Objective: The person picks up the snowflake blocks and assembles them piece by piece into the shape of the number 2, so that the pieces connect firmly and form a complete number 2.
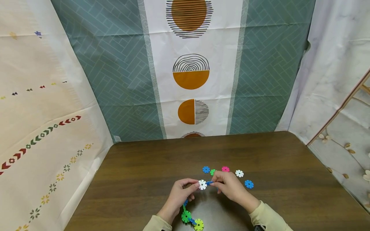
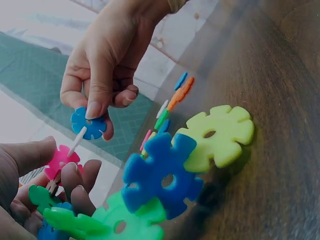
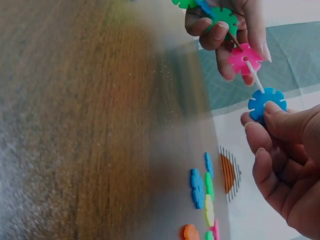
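Note:
Just above the table, my left hand (image 1: 180,195) holds a chain of interlocking notched plastic discs. Its fingers grip around a pink disc (image 2: 62,160) and green ones. A white disc (image 1: 202,184) slots into the pink one, seen edge-on in both wrist views. At the chain's far end my right hand (image 1: 230,186) pinches a blue disc (image 3: 267,102) between thumb and fingers, where it meets the white disc. The rest of the chain hangs below my left hand, with a green disc (image 1: 186,216) and a yellow-green disc (image 1: 198,225) at its tail. My fingers hide some links.
Loose discs lie on the brown table (image 1: 144,166) beyond and beside my right hand: a blue disc (image 1: 206,169), a pink disc (image 1: 225,169), a white disc (image 1: 239,173) and another blue disc (image 1: 249,184). The left wrist view also shows an orange disc (image 2: 181,93). Patterned cloths (image 1: 121,64) hang around the table.

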Available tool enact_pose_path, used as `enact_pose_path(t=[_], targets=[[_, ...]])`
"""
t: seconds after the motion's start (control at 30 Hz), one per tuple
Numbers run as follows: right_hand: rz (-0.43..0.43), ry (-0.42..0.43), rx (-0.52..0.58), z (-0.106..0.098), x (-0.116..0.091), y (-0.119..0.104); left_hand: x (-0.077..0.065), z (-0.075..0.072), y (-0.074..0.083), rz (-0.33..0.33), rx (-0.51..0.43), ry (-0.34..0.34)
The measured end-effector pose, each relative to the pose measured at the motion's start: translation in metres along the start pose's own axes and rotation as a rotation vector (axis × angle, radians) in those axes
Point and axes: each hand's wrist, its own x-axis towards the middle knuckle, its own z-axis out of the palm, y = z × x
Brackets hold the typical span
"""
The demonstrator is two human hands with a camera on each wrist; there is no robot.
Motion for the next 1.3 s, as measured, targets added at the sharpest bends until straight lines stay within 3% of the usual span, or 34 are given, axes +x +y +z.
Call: enact_pose_path(t=[0.23, 0.53, 0.6, 0.83, 0.9, 1.13, 1.3], targets=[[-0.059, -0.013, -0.003, 0.003, 0.001, -0.002, 0.002, 0.0, -0.003, -0.011, -0.007, -0.032], [-0.035, -0.01, 0.002, 0.007, 0.005, -0.001, 0.006, -0.001, -0.005, -0.007, 0.05, -0.013], [-0.019, -0.012, 0.008, 0.009, 0.007, -0.001, 0.007, -0.002, -0.005, 0.019, 0.1, -0.01], [0.022, -0.005, 0.008, 0.013, 0.011, 0.001, 0.01, -0.003, -0.002, 0.214, 0.49, 0.035], [0.031, -0.015, 0.01, 0.013, 0.012, 0.001, 0.01, -0.003, -0.002, 0.245, 0.543, 0.035], [0.064, -0.109, 0.009, 0.005, 0.022, 0.001, 0.011, -0.003, -0.003, 0.259, 0.542, 0.045], [0.106, -0.11, -0.141, -0.004, 0.036, 0.01, 0.012, -0.006, -0.005, 0.242, 0.521, 0.076]])
